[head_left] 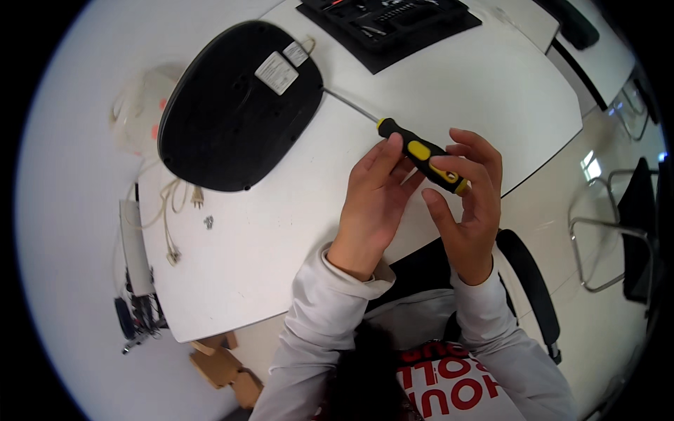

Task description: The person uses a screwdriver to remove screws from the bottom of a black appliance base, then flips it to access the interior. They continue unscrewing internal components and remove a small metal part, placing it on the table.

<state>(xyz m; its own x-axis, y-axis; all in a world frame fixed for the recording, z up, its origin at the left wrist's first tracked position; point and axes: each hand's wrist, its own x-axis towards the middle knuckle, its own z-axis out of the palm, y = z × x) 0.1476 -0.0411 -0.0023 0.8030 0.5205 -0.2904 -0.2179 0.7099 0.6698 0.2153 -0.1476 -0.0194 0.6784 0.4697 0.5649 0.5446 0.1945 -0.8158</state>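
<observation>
A screwdriver [435,165] with a black and yellow handle and a thin metal shaft is held over the white table. My left hand [371,207] supports the front of its handle between thumb and fingers. Loosely curled around the handle's rear end are the fingers of my right hand [472,224], with the thumb a little apart. The shaft's tip meets the right edge of a black oval appliance base [232,105] in the view. That base lies with its underside up, showing white labels and several screw holes along the rim. I cannot tell whether the tip sits in a hole.
A dark tool case [379,31] lies at the table's far edge. Small screws [208,222] and a pale power cord [167,203] are on the white table [239,274] at left. A plastic bag [140,105] sits behind the base. Cardboard [216,366] and chairs [597,231] stand beyond.
</observation>
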